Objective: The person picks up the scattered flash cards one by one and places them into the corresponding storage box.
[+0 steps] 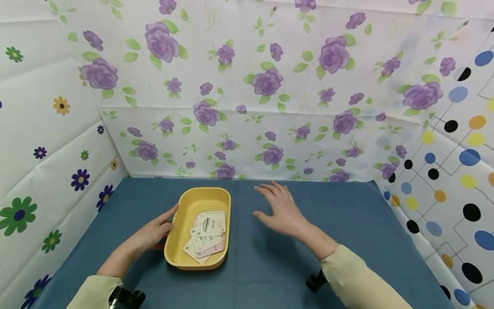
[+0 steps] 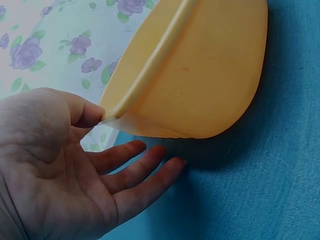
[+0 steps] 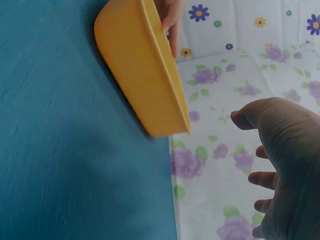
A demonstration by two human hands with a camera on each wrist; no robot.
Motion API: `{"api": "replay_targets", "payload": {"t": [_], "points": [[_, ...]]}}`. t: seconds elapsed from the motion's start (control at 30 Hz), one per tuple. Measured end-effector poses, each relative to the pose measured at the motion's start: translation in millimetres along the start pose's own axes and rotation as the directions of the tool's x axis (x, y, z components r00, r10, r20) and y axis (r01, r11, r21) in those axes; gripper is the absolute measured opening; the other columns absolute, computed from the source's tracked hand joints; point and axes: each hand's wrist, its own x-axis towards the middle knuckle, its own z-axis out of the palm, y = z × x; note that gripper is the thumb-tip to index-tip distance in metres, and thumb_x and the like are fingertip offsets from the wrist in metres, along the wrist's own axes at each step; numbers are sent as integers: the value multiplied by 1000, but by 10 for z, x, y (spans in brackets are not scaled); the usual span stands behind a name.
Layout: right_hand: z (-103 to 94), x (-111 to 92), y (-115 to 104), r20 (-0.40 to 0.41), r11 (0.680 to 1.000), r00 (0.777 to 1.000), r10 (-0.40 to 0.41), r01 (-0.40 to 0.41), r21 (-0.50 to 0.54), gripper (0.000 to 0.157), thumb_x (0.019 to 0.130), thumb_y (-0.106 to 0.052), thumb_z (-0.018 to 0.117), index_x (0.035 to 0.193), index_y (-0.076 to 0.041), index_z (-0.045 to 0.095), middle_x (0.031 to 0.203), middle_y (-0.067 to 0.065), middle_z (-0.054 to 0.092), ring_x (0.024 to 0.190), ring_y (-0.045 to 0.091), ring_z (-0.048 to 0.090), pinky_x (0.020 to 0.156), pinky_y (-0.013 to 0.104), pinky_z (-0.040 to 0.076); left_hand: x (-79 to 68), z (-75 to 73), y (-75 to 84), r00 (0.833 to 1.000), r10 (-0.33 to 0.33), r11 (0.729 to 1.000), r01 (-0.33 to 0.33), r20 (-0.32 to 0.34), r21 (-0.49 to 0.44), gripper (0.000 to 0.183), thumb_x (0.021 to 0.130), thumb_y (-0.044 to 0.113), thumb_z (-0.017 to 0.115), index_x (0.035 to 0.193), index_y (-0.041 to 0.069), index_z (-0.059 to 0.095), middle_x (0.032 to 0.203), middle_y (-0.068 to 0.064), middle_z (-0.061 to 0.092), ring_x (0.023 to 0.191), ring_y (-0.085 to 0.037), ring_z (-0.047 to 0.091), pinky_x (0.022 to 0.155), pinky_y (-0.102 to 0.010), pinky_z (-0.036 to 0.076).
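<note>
A yellow plastic basin (image 1: 181, 240) with rounded corners sits left of the middle on the blue cloth. Several word cards (image 1: 210, 224) lie overlapping inside it, the top one printed "ship" with a small picture. At its left side, my left hand (image 1: 152, 235) pinches the rim between thumb and finger. The left wrist view shows the other fingers (image 2: 145, 182) spread loosely below the basin's wall (image 2: 200, 75). To the right of the basin my right hand (image 1: 282, 211) hovers over the cloth, fingers spread, holding nothing. The right wrist view has this hand (image 3: 287, 160) apart from the basin (image 3: 137, 70).
Blue cloth (image 1: 254, 274) covers the table. Behind it stands a sheet with purple roses (image 1: 266, 81). A flower-print sheet (image 1: 46, 111) closes the left side, a dotted sheet (image 1: 455, 180) the right. A black wrist device (image 1: 317, 281) is at the right sleeve.
</note>
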Motion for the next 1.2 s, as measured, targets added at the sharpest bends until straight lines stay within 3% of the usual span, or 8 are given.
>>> {"api": "replay_targets", "payload": {"t": [0.33,0.5,0.6,0.83,1.03,1.2], "points": [[-113,-244,282,-37,999,998,50,-50,-4,74,96,-43,71,159,-21,39,159,10,39,152,38,19,118,64,8,2,-42,80,999,46,993,-43,-23,110,67,111,29,45,167,26,8,161,-31,26,133,-43,50,85,-48,56],[-163,-367,440,-52,996,995,81,-83,-35,76,96,-43,71,160,-19,38,159,13,38,151,41,20,117,66,9,-28,-107,150,987,133,958,-105,-90,268,71,110,46,43,166,29,2,164,-30,20,143,-51,33,98,-62,46],[-196,-431,530,-57,993,993,104,-107,-52,77,96,-43,72,160,-18,37,160,14,37,151,43,19,117,67,8,-54,-148,207,970,199,915,-133,-138,381,76,107,58,39,166,30,0,165,-30,16,143,-54,30,103,-70,36],[-249,-561,690,-76,981,988,131,-141,-132,80,93,-41,75,159,-15,39,159,17,37,151,45,18,116,69,7,-109,-226,290,909,351,756,-135,-223,641,79,105,64,37,167,24,9,160,-32,26,138,-59,33,99,-76,32],[-291,-653,792,-102,975,985,136,-151,-162,80,92,-39,77,159,-14,40,158,19,39,149,47,20,115,70,9,-133,-255,286,875,414,673,-109,-251,732,77,105,61,40,167,22,15,159,-33,27,138,-60,29,102,-78,27],[-310,-715,901,-103,968,982,157,-173,-180,81,92,-40,76,159,-15,39,158,19,38,150,47,19,115,70,7,-143,-281,232,847,464,601,-85,-260,795,74,106,52,49,166,21,20,160,-32,28,139,-58,28,108,-76,15]]}}
